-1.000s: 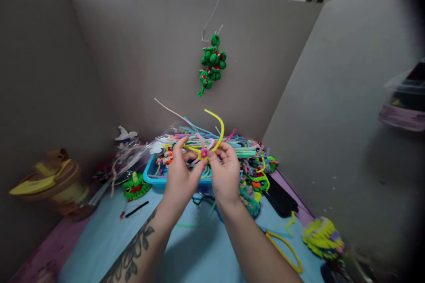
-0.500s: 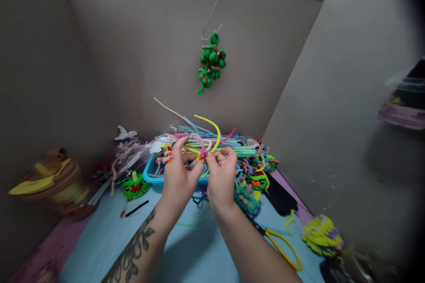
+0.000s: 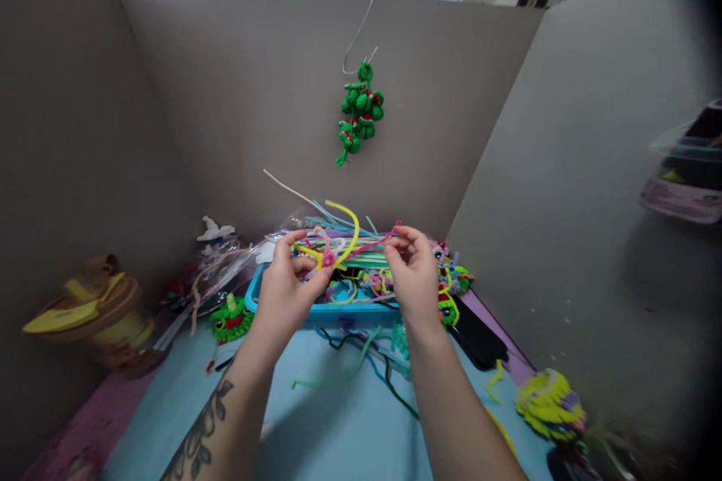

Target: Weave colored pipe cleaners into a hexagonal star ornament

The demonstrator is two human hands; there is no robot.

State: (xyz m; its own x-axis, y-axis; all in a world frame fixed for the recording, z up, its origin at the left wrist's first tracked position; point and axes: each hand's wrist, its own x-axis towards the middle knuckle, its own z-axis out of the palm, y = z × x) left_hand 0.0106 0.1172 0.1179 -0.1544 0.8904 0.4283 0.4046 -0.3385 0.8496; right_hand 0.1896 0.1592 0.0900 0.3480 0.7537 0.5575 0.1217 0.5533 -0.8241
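Observation:
My left hand (image 3: 286, 291) pinches a small twisted pipe-cleaner piece between thumb and fingers. The piece has a pink knot (image 3: 328, 259) with pale loops, and a long yellow pipe cleaner (image 3: 356, 231) curves up from it. A magenta pipe-cleaner strand (image 3: 368, 246) stretches from the knot to my right hand (image 3: 416, 282). The right fingers are closed on that strand near its tip, which pokes out above them. Both hands hover over the front of a blue tray (image 3: 350, 315) holding many coloured pipe cleaners.
Green pipe-cleaner figures (image 3: 362, 109) hang from a wire on the grey back wall. A green figure (image 3: 231, 321) lies left of the tray. On the right are a black phone-like slab (image 3: 479, 334) and a yellow bundle (image 3: 550, 404). Loose green stems (image 3: 361, 361) lie in front.
My right hand has moved right, away from the knot, drawing out the magenta strand. My left hand has shifted slightly left with the piece. More of the tray's front shows.

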